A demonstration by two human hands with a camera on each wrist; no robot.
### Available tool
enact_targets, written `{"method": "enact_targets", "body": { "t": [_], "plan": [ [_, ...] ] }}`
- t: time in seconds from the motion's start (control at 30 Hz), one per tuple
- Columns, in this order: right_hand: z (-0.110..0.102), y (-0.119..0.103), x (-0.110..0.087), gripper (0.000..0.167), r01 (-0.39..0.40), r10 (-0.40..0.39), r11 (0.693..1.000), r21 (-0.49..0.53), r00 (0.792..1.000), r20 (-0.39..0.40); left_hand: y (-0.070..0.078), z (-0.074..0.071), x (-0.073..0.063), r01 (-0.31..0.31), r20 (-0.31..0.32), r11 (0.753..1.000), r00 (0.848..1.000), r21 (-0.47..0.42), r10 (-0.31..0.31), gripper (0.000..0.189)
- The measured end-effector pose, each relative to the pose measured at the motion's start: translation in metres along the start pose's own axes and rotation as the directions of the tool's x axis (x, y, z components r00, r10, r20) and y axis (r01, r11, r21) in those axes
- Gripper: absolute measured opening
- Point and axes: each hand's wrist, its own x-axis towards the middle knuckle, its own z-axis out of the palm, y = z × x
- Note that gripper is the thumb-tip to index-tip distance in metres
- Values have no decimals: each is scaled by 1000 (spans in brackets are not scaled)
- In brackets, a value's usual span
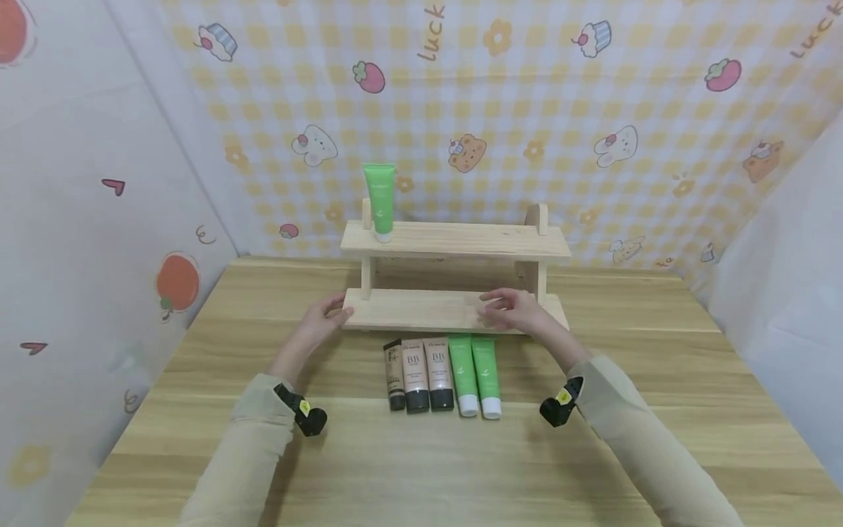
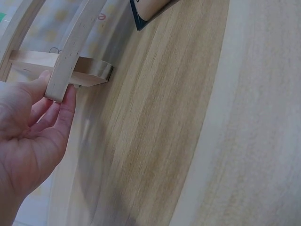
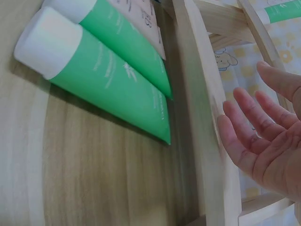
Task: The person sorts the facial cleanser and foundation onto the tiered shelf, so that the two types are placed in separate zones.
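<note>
A two-tier wooden shelf point(image 1: 421, 309) stands at the back of the table. My left hand point(image 1: 324, 316) grips the left end of its lower board, thumb on top and fingers underneath in the left wrist view. Over the right part of that board is my right hand point(image 1: 516, 311), fingers relaxed and apart, palm bare in the right wrist view. One green tube point(image 1: 381, 201) stands upright on the upper board's left end. In front of the shelf lie two green tubes point(image 1: 486, 377) with white caps, two beige BB cream tubes point(image 1: 415, 373) and a narrower black-capped tube point(image 1: 394, 375).
The wood-grain table point(image 1: 421, 468) extends in front of the row of tubes. A yellow checked cloth point(image 1: 421, 110) with cartoon prints hangs behind the shelf, and white cloth point(image 1: 99, 241) hangs at the left side. Both sleeved wrists carry small black cameras point(image 1: 309, 419).
</note>
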Motion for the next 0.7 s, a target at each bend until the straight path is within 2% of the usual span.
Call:
{"method": "enact_targets", "body": {
  "t": [0.17,0.4,0.47,0.6,0.7],
  "plan": [
    [0,11,-7,46,-29,28,1000,7,998,57,-2,3,-3,-4,2,1000,1000,-11,4,57],
    [-2,20,-15,43,-53,53,999,-7,993,108,-3,4,-5,-50,-16,999,999,-9,50,64],
    [-3,22,-17,43,-43,45,999,-20,990,133,-2,4,-4,-45,-17,999,999,-14,45,63],
    [-2,24,-22,43,-66,77,996,-63,979,188,-2,3,0,-20,-1,1000,1000,-18,20,60],
    [0,26,-25,44,-120,134,989,-87,973,190,0,2,-1,-22,4,1000,1000,-12,22,60]
  ]
}}
